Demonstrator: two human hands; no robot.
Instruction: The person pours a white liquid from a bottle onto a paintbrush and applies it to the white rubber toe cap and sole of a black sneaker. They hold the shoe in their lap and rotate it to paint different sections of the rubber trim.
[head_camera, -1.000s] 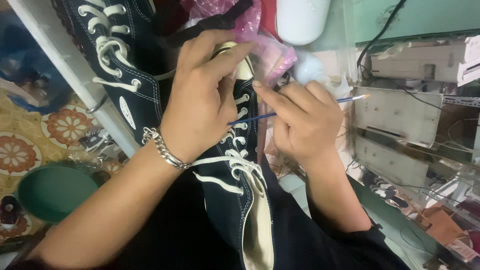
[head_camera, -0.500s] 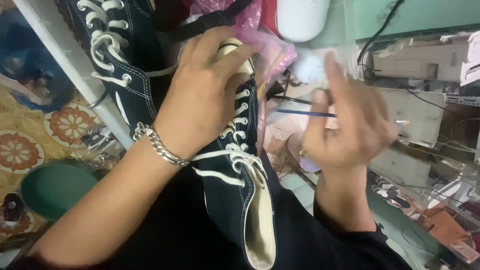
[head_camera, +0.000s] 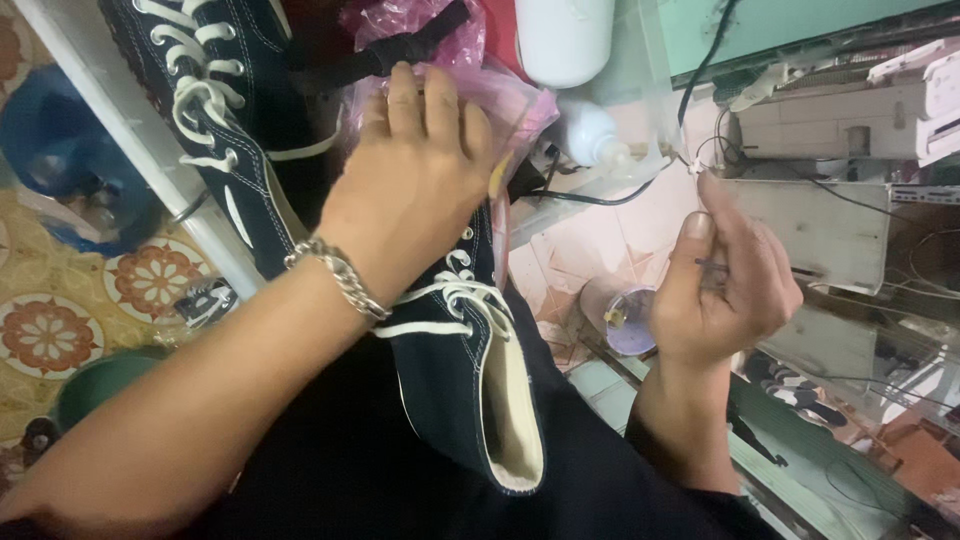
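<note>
Head-camera footage showed the left hand (head_camera: 420, 170) pressed flat, fingers spread, over the toe end of a dark navy high-top sneaker (head_camera: 470, 370) that lay across the person's lap, white laces (head_camera: 450, 295) showing just below the wrist and its chain bracelet (head_camera: 340, 280). Compared with half a second earlier, that hand had slid further up the shoe toward the pink plastic bag (head_camera: 440, 40), and the shoe's cream inner lining sat lower in view. The right hand (head_camera: 725, 285) had pulled away to the right, well apart from the sneaker, its fingers curled shut around a thin dark tool (head_camera: 712, 265); whether a thread ran from it could not be told. The blue shaft seen earlier between the hands was no longer visible. A second matching sneaker (head_camera: 200, 100) rested at upper left against a pale rail. A white squeeze bottle (head_camera: 590, 135) and a larger white container (head_camera: 565, 35) stood beyond the bag, a small cup (head_camera: 625, 320) sat between the hands lower down, and a black cable (head_camera: 700, 80) trailed past a pale wooden box (head_camera: 820, 230). The left forearm hid much of the shoe's side.
</note>
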